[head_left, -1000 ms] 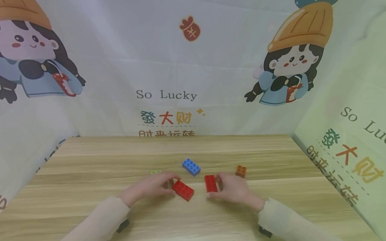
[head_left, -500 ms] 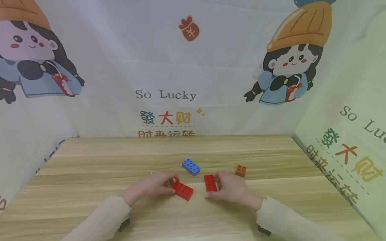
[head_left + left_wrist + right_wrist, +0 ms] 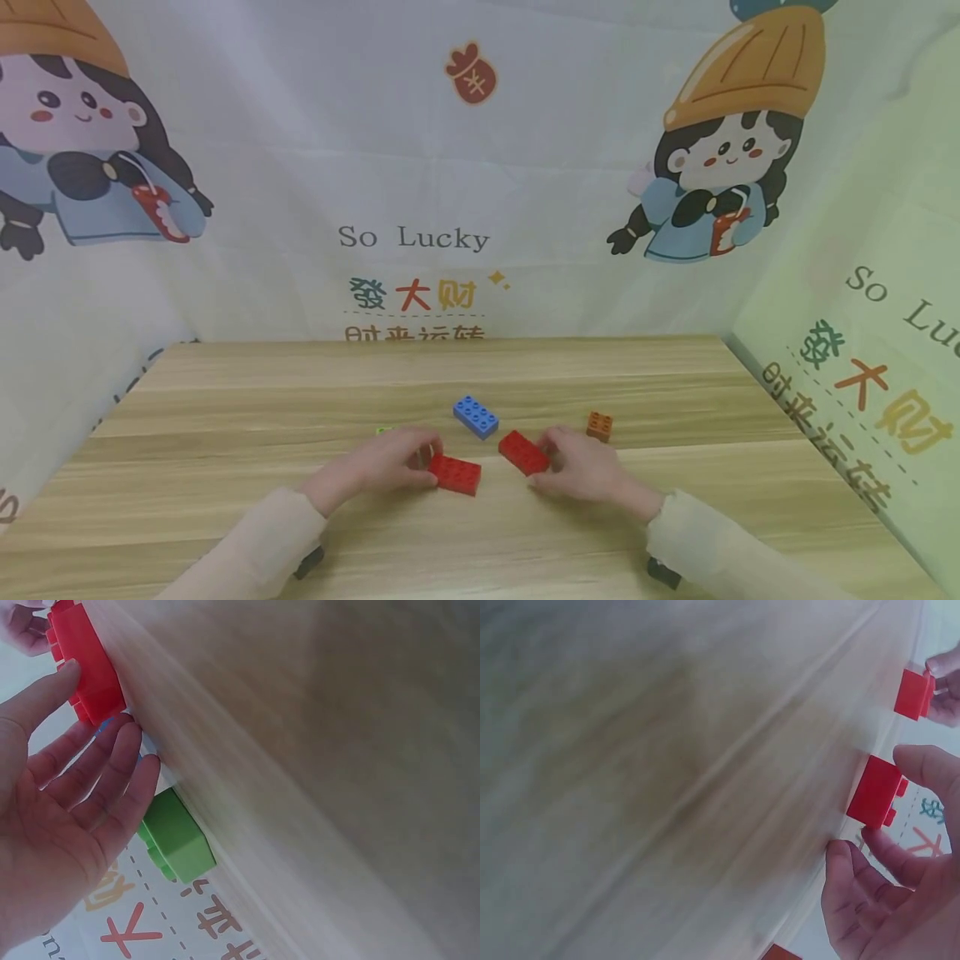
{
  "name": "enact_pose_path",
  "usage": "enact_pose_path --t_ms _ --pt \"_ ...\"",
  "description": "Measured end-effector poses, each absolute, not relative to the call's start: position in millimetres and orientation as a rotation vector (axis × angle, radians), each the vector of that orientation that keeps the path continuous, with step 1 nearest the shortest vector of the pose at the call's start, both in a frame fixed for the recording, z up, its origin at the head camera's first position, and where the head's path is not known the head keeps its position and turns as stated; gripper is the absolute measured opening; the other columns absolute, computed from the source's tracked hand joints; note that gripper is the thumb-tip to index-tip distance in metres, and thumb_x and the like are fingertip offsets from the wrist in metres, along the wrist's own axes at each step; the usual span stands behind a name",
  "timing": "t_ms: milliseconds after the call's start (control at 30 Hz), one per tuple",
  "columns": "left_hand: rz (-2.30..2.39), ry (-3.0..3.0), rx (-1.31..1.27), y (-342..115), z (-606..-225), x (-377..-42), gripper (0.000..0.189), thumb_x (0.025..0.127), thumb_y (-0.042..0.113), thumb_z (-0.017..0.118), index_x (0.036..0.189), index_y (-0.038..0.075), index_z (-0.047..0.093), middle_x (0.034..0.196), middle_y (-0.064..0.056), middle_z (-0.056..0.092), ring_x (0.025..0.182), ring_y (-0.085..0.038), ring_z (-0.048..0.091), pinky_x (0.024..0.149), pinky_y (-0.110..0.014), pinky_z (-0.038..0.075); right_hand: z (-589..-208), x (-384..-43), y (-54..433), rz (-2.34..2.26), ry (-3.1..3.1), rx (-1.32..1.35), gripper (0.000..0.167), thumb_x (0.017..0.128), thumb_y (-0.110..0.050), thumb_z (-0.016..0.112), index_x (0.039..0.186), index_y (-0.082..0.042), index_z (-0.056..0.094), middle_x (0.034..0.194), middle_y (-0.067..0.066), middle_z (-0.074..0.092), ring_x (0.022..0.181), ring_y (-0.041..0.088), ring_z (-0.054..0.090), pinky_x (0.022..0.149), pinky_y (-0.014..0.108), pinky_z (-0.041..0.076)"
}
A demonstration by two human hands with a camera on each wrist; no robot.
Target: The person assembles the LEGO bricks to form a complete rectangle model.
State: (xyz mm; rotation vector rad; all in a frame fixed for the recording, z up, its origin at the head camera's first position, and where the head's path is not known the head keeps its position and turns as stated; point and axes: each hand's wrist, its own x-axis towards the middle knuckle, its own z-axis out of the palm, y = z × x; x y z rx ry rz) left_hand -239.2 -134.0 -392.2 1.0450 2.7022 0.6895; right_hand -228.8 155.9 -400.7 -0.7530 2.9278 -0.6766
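Note:
My left hand pinches the left end of a red eight-stud toy brick between thumb and index finger; its other fingers lie loosely bent in the left wrist view. A second red brick sits slantwise on the table, pinched by my right hand. In the right wrist view, the right thumb and index finger meet opposite corners of that brick. A gap separates the two red bricks, and both show their studs upward in the head view.
Behind the red bricks lies a blue brick. A small orange-brown brick stands beyond my right hand. A green brick is mostly hidden behind my left hand in the head view. Printed cloth encloses the wooden table.
The right red brick has turned from nearly straight to slanted, its near end swinging right with my right hand's fingers. The left red brick has turned slightly, its right end a little farther back.

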Motion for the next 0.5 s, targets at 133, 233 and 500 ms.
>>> enact_pose_path --t_ms 133,233,500 --pt "0.711 2.693 1.038 -133.9 -392.1 -237.9 0.024 0.076 0.022 0.068 0.094 0.012 0.055 0.083 0.007 0.054 0.076 -0.010 0.052 0.067 -0.026 0.044 -402.6 -230.9 162.6 -0.712 2.905 -0.782 0.034 0.074 -0.030 0.069 0.100 -0.011 0.057 0.088 -0.005 0.054 0.074 0.010 0.049 0.062 0.029 0.043" --pt "0.733 2.688 1.035 -133.6 -391.9 -237.3 0.024 0.076 0.021 0.068 0.093 0.011 0.055 0.082 0.007 0.054 0.076 -0.011 0.052 0.066 -0.025 0.044 -401.9 -232.0 166.9 -0.768 2.874 -0.821 0.033 0.075 -0.023 0.068 0.103 -0.009 0.057 0.095 -0.002 0.056 0.082 0.013 0.051 0.070 0.033 0.043" --pt "0.751 2.704 1.043 -130.2 -392.4 -237.5 0.022 0.075 0.021 0.070 0.087 0.012 0.054 0.080 0.005 0.055 0.073 -0.011 0.052 0.064 -0.026 0.044 -399.4 -234.4 173.8 -0.938 2.740 -0.856 0.032 0.079 -0.011 0.064 0.109 -0.003 0.055 0.103 0.005 0.056 0.089 0.018 0.051 0.077 0.037 0.042"
